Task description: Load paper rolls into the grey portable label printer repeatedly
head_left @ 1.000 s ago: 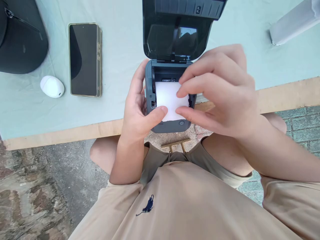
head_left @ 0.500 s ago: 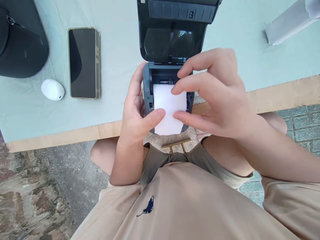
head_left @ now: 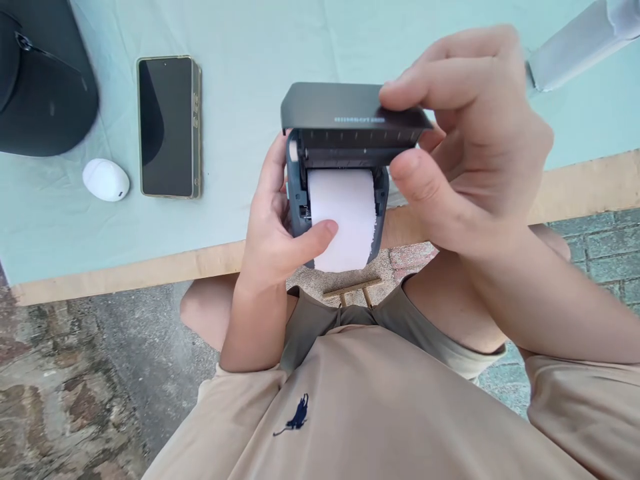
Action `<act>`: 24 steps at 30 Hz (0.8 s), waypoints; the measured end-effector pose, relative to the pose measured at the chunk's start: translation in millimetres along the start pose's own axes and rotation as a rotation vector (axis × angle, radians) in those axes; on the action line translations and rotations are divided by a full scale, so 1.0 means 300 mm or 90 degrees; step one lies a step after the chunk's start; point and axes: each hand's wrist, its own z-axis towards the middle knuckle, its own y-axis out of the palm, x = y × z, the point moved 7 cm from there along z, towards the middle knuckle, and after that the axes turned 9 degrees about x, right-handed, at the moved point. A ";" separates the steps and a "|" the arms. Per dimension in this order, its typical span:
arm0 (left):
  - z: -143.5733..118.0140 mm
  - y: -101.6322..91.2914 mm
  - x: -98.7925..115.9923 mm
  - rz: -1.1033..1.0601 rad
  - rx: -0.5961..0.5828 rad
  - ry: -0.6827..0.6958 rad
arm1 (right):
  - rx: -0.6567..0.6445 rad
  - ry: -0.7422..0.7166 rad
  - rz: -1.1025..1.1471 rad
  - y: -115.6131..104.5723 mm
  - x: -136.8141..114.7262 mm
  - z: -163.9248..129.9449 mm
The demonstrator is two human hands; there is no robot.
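A small dark label printer [head_left: 296, 180] is held over the table's front edge by my left hand [head_left: 280, 223]. That hand wraps round the printer's left side, its thumb pressing on the white paper [head_left: 345, 200] that hangs out toward me. The printer's hinged lid [head_left: 345, 107] is tilted partway down above the paper. My right hand [head_left: 475, 133] grips the lid's right end, thumb below and fingers on top. Some of the right fingers are hidden behind the lid.
On the pale cloth-covered table [head_left: 240, 67] lie a phone [head_left: 167, 127] and a white egg-shaped mouse-like object [head_left: 105, 180]. At the far left stands a dark zippered bag [head_left: 50, 80]. A white wrapped roll or box [head_left: 583, 47] lies at the upper right.
My right hand has moved from the paper up to the lid and swung it from upright to partly lowered. My left hand stays on the printer, its thumb on the paper.
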 end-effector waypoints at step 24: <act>-0.005 0.054 0.109 -0.044 0.072 -0.166 | -0.210 0.257 0.293 0.103 0.080 -0.026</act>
